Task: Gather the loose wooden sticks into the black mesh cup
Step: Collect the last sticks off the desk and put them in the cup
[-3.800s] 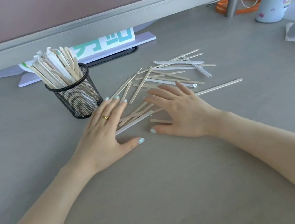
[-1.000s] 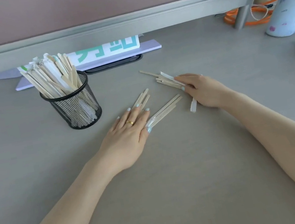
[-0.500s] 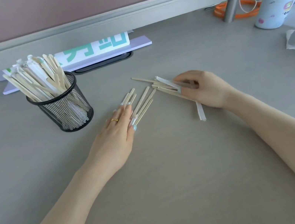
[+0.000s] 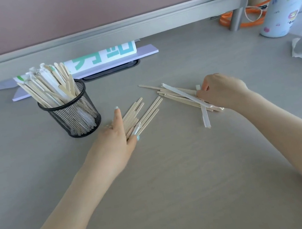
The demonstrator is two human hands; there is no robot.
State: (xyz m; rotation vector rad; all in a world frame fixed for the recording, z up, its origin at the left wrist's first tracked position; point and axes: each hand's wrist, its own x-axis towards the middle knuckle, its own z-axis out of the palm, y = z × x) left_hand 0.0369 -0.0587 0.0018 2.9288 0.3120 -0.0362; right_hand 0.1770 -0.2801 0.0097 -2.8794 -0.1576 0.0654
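I see two bare hands on a grey desk, each working its own bundle of sticks.

Left hand: turned on edge, fingers straight and pressed together, thumb tucked against the near end of the left bundle. Those sticks lie roughly parallel, fanned slightly, pointing up and to the right. Hand is touching them along its inner side. I can't tell whether it actually grips any, looks more like a flat hand squaring them up than a pinch.

Right hand: curled, fingertips closed on the right bundle at its right end. That pile is messier: sticks cross each other, pointing left and slightly away. One white paper-wrapped stick lies on top diagonally; another sticks out toward me from under the hand.

The two bundles are near each other but apart, with bare desk between.

Cup: black mesh, upright, just left of the left hand and not touching it. Already stuffed with sticks, which lean left and back over the rim.

Background: a purple board with a green-lettered card behind the cup, a patterned bottle far right.
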